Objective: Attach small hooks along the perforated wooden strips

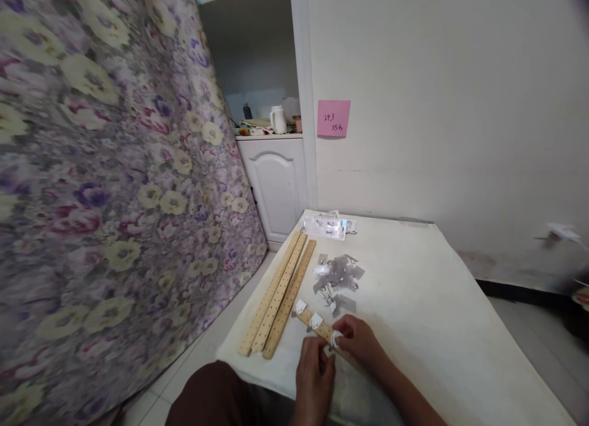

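Note:
A wooden strip with holes [324, 331] lies slantwise near the table's front edge. Several small white curved plastic pieces sit along it, one at its far-left end [300, 306] and another [316, 320] further along. My right hand [361, 341] is closed, with thumb and forefinger pinching a third white curved piece [336, 338] on the strip. Curled at the strip's near edge, my left hand [315, 374] is closed, its fingertips against the strip beside a small metal part; what they grip is hidden. The right hand covers the strip's near end.
Three long perforated wooden strips [280, 297] lie side by side on the left of the white-covered table [414, 291]. Beyond my hands is a pile of clear plastic pieces and small metal parts [339, 272]. Clear packaging [324, 226] lies at the back, and a floral curtain [138, 217] hangs left.

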### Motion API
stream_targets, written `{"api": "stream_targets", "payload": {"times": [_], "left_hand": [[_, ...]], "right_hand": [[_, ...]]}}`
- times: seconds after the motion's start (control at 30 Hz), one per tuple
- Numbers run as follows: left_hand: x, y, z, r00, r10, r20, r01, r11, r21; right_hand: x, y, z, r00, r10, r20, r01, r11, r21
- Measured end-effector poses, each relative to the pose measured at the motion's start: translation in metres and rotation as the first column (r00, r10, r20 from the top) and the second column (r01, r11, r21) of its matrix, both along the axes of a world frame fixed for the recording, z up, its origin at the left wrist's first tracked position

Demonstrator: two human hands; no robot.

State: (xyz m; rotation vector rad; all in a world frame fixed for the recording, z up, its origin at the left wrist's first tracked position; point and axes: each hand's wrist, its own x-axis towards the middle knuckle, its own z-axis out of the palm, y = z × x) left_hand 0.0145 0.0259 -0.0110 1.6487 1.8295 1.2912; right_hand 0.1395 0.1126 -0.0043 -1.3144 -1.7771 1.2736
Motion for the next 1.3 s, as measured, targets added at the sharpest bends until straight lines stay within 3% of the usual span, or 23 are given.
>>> {"api": "stream_targets", "payload": {"times": [0.47,0.87,1.1,1.3], "left_hand": [[-0.004,0.003,-0.005,0.995,-0.097,0.001,0.097,0.995,0.013],[0.001,0.002,0.006,0.994,-0.096,0.048,0.095,0.995,0.015],[-0.002,0.003,-0.006,0.999,-0.047,0.003,0.047,0.999,0.018],[-0.002,0.004,-0.008,0.999,-0.037,-0.001,0.037,0.999,0.027]], "right_hand": [[-0.003,0.005,-0.005,0.990,0.007,-0.138,-0.020,0.996,-0.092],[0.000,0.006,-0.010,0.995,0.029,-0.095,-0.033,0.999,-0.044],[0.009,0.003,-0.007,0.985,0.048,-0.165,-0.050,0.999,-0.010],[0.030,0.014,-0.004,0.994,-0.064,-0.089,0.071,0.994,0.087]]}}
